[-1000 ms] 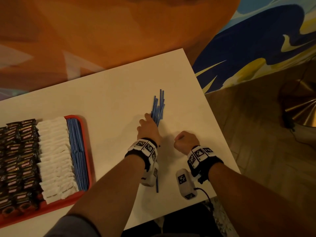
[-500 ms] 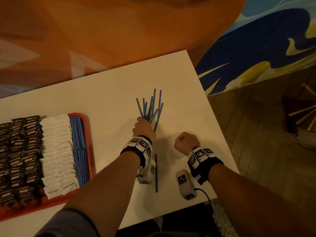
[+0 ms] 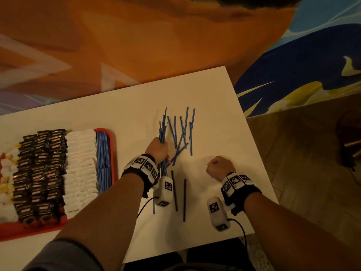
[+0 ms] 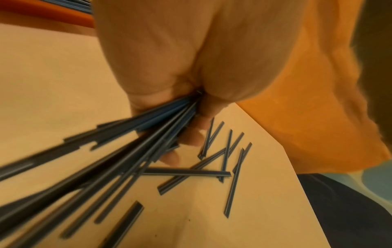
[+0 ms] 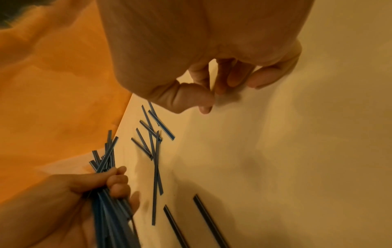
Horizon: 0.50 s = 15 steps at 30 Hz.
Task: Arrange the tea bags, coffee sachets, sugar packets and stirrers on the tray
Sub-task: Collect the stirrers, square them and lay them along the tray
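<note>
My left hand [image 3: 157, 148] [image 4: 186, 107] [image 5: 115, 182] grips a bundle of blue stirrers [image 3: 162, 130] [image 4: 135, 134] [image 5: 106, 161] just above the white table [image 3: 127, 114]. Several loose blue stirrers [image 3: 183, 133] [image 4: 224, 161] [image 5: 152, 134] lie crossed to its right, and three more [image 3: 184, 198] [image 5: 207, 216] lie nearer me. My right hand [image 3: 218, 167] [image 5: 214, 83] rests on the table with its fingers curled and holds nothing. At the left the red tray [image 3: 112, 137] carries a row of blue stirrers [image 3: 103, 163], white packets [image 3: 80, 169] and dark sachets [image 3: 39, 173].
The table's right edge [image 3: 252, 137] runs close to my right hand, with wooden floor [image 3: 302, 173] beyond. An orange, blue and yellow painted surface [image 3: 136, 45] lies past the far edge. Bare tabletop lies between the tray and the loose stirrers.
The tight bunch under my left hand has split: several stirrers now lie scattered on the table, and my left hand has lifted the others as a bundle. My right hand stayed put.
</note>
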### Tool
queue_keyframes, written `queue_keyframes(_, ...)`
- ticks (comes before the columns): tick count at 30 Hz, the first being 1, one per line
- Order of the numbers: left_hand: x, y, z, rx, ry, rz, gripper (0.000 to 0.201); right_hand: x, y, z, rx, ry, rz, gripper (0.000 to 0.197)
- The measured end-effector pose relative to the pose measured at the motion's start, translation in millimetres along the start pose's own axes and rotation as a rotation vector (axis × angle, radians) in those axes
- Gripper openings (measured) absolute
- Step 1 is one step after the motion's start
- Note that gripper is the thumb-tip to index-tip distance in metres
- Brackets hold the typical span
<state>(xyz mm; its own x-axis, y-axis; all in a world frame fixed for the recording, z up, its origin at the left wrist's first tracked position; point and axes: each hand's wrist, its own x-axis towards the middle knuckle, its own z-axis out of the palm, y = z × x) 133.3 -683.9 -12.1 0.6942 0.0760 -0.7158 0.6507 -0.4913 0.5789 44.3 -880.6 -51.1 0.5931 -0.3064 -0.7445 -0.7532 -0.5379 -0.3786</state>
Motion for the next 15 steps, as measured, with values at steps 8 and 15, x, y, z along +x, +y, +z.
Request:
queue_keyframes(8,-14.8,-3.8,-17.4,-0.372,0.019,-0.042,0.018,2.3,1.4,2.1,-0.004,-0.010,0.003,0.025)
queue_keyframes(15,-26.2,-2.9,-27.6,-0.585,-0.001,-0.073,0.025,3.3,2.7,2.1,0.012,-0.018,0.011,0.031)
